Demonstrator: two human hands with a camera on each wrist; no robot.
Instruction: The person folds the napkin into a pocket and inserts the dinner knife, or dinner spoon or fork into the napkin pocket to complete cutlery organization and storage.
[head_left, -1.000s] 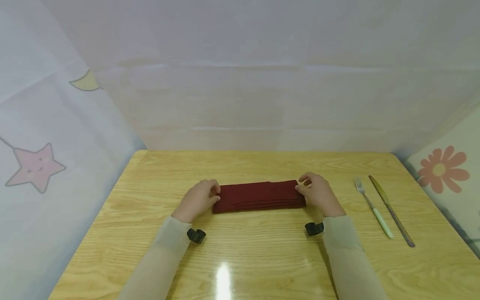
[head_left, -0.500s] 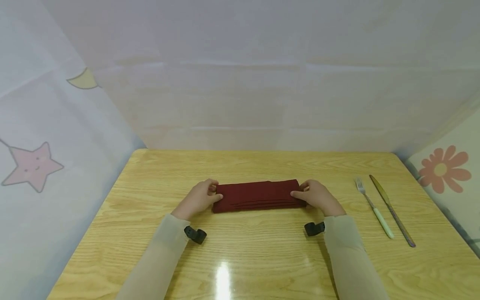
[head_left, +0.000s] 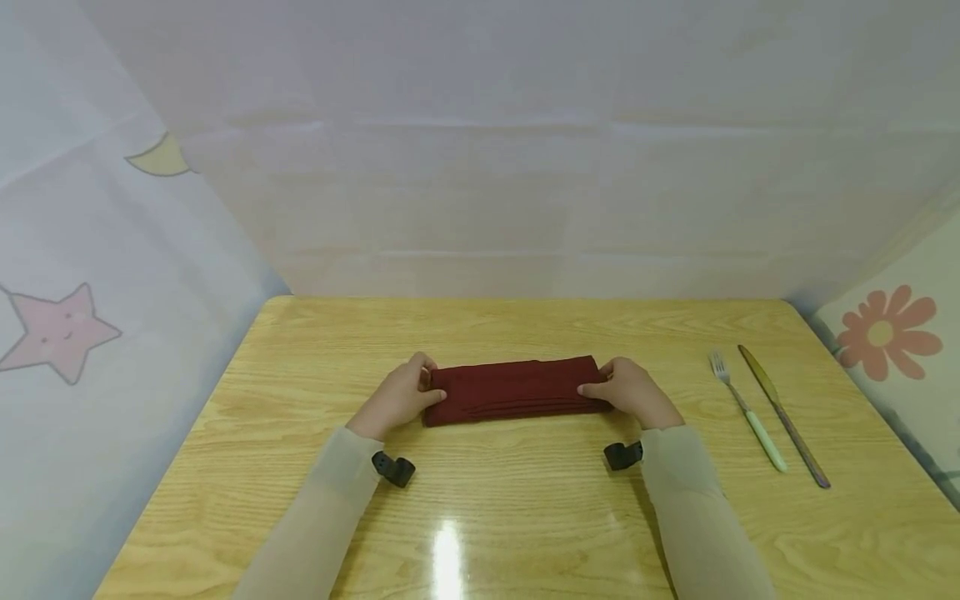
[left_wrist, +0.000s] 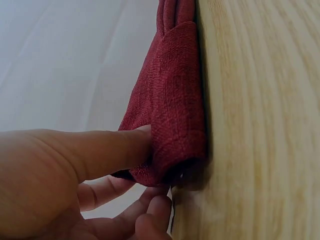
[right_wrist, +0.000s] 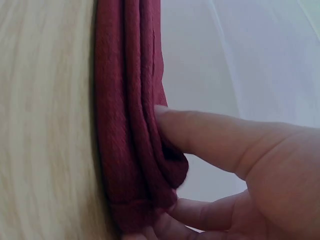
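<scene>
One folded dark-red napkin [head_left: 513, 389] at table [head_left: 525, 517] centre. Left hand [head_left: 397, 398] pinches its left end, right hand [head_left: 633, 392] pinches right end — thumbs on top. Near right edge — one fork [head_left: 746, 410], one knife [head_left: 782, 414].

Napkin [head_left: 513, 387] dark red, plain weave. Table [head_left: 525, 517] light yellow wood grain. Sleeves [head_left: 315, 517] pale beige, wrist cameras [head_left: 393, 469] black. Fork [head_left: 746, 410] silver, mint-white handle; knife [head_left: 783, 427] bronze-brown. Backdrop [head_left: 60, 329] white with pink star, yellow moon [head_left: 157, 158], pink-orange flower [head_left: 885, 332].
</scene>
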